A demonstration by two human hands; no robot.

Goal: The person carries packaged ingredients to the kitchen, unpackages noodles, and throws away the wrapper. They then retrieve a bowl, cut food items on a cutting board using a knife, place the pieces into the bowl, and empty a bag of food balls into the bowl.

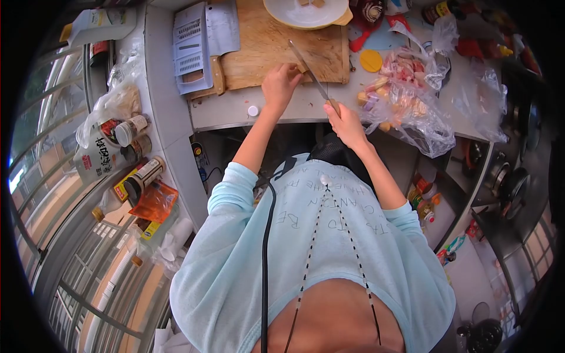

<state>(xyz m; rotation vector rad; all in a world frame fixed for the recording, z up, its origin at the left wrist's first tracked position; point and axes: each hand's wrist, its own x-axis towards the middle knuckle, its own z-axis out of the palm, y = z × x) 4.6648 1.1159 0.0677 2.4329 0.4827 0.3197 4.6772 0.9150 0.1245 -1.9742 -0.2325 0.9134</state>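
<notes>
A long knife (313,76) is in my right hand (347,125), whose fingers are wrapped round its handle. The blade points up and to the left over the wooden cutting board (265,44). At the board's front edge my left hand (280,88) pinches a small brown piece (302,68) beside the blade. A white bowl with a yellow rim (307,16) stands at the back of the board and holds a few brown pieces. On the board's left lie a cleaver (222,35) and a white grater (190,50).
Clear plastic bags with meat (403,66) and vegetables (406,106) lie right of the board, near a yellow lid (371,60). A small white cap (253,110) is on the counter's front strip. Jars (131,129) and bottles line the windowsill at left.
</notes>
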